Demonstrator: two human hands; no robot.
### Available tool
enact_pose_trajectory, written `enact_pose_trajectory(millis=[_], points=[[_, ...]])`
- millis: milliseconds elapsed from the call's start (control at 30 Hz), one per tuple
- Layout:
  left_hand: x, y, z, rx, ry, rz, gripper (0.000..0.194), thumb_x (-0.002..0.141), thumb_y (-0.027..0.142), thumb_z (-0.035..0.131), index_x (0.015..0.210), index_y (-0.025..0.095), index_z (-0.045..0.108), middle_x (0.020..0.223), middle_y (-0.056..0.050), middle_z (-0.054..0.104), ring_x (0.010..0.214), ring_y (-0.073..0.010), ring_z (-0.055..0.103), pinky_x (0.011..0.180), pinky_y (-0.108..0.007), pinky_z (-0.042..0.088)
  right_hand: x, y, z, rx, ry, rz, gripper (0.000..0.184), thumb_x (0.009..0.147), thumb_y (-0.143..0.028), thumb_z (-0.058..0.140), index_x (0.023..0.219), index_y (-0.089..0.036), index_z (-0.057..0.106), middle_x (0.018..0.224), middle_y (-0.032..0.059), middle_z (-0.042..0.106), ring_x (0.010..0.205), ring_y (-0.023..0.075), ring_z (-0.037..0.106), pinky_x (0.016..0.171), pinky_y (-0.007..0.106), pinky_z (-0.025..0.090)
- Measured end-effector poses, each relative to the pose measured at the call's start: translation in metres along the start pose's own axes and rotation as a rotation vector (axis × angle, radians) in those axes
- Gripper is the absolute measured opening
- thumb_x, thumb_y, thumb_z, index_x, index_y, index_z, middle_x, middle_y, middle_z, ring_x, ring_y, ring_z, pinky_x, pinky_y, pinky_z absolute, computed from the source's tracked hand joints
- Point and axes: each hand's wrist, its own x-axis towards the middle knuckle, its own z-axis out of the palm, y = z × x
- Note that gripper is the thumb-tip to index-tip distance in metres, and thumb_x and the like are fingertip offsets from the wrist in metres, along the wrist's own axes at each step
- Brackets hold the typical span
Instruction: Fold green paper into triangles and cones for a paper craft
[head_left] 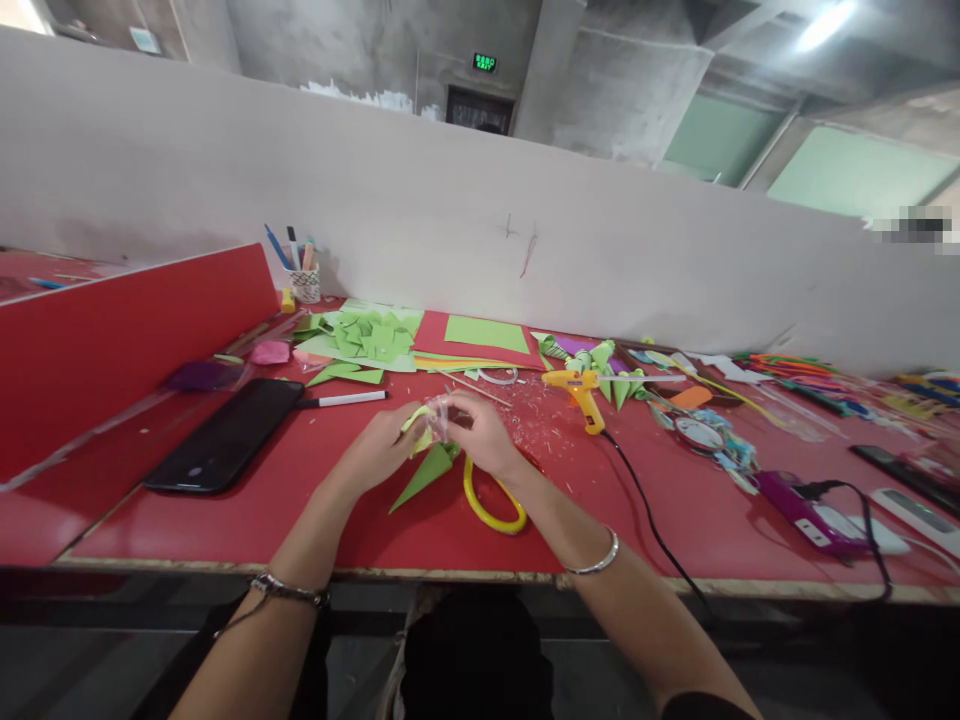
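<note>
Two bare hands meet over a red-topped counter (322,535). Left hand (379,445): fingers together, clamped on a small pale yellow-green paper piece (421,430). Right hand (480,432): fingers pinched on a crinkled clear plastic strip (441,418). Strip and paper sit between the two sets of fingers, overlapping in view; can't tell if they are joined.

Just on the near side of the fingers: a pointed green paper piece (424,480), tip toward the person. To its right, a yellow loop-shaped plastic handle (495,524), partly hidden by the right forearm.

Left of the fingers: white marker with black cap (341,399) lying flat, then a black smartphone (229,435), screen up. Beyond the fingers, to the left: heap of cut green paper pieces (367,335); slightly to the right, a flat green rectangular paper sheet (487,333).

Right of the fingers, near: yellow glue gun (583,395) on its side, clear stick in its back end, black cord (649,510) running to the near edge. Well apart, farther right: purple box-shaped power socket (806,515) with black cable plugged in. Silver bangle (600,555) on right forearm.
</note>
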Motion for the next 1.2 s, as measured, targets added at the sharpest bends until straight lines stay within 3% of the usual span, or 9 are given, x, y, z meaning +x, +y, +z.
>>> enact_pose_trajectory(millis=[267, 367, 567, 733, 1000, 1200], points=[[0.002, 0.004, 0.001, -0.014, 0.062, -0.01, 0.028, 0.085, 0.035, 0.032, 0.074, 0.017, 0.05, 0.065, 0.001, 0.055, 0.059, -0.0125, 0.047, 0.057, -0.021, 0.036, 0.001, -0.008, -0.002, -0.117, 0.033, -0.067, 0.01, 0.076, -0.022, 0.05, 0.082, -0.019, 0.059, 0.079, 0.0019, 0.055, 0.072, 0.0136, 0.052, 0.065, 0.024, 0.042], [0.002, 0.005, 0.001, -0.01, 0.089, -0.032, 0.03, 0.086, 0.037, 0.031, 0.07, 0.018, 0.046, 0.062, 0.002, 0.052, 0.057, -0.0126, 0.047, 0.056, -0.021, 0.034, 0.001, -0.007, -0.003, -0.073, 0.06, -0.04, 0.011, 0.077, -0.021, 0.049, 0.081, -0.019, 0.059, 0.078, 0.0016, 0.056, 0.07, 0.0131, 0.051, 0.065, 0.024, 0.042], [0.001, 0.005, 0.001, 0.063, 0.147, -0.095, 0.028, 0.086, 0.039, 0.031, 0.068, 0.019, 0.04, 0.058, 0.003, 0.045, 0.054, -0.013, 0.045, 0.052, -0.022, 0.031, 0.006, 0.0, -0.012, 0.079, 0.237, 0.039, 0.014, 0.074, -0.03, 0.055, 0.079, -0.018, 0.06, 0.076, 0.0017, 0.059, 0.066, 0.0129, 0.053, 0.063, 0.025, 0.044], [0.002, 0.005, 0.0, 0.061, 0.152, -0.091, 0.028, 0.086, 0.039, 0.031, 0.068, 0.019, 0.04, 0.058, 0.003, 0.045, 0.055, -0.0128, 0.046, 0.053, -0.022, 0.031, 0.009, 0.003, -0.019, 0.167, 0.277, 0.106, 0.019, 0.071, -0.034, 0.059, 0.081, -0.019, 0.062, 0.075, 0.0015, 0.061, 0.059, 0.0108, 0.053, 0.058, 0.025, 0.045], [0.001, 0.003, -0.001, 0.071, 0.13, -0.112, 0.03, 0.086, 0.041, 0.029, 0.069, 0.02, 0.041, 0.061, 0.002, 0.049, 0.058, -0.0147, 0.047, 0.056, -0.023, 0.033, 0.007, -0.002, -0.018, 0.224, 0.175, 0.12, 0.018, 0.065, -0.032, 0.065, 0.076, -0.019, 0.061, 0.069, -0.0006, 0.059, 0.061, 0.0109, 0.053, 0.058, 0.024, 0.045], [0.002, 0.002, 0.0, 0.076, 0.159, -0.078, 0.029, 0.086, 0.039, 0.029, 0.07, 0.019, 0.043, 0.061, 0.002, 0.048, 0.057, -0.013, 0.044, 0.055, -0.022, 0.032, 0.008, -0.006, -0.019, 0.166, 0.182, 0.145, 0.019, 0.072, -0.033, 0.058, 0.081, -0.019, 0.065, 0.064, -0.0006, 0.059, 0.059, 0.0111, 0.052, 0.06, 0.026, 0.045]])
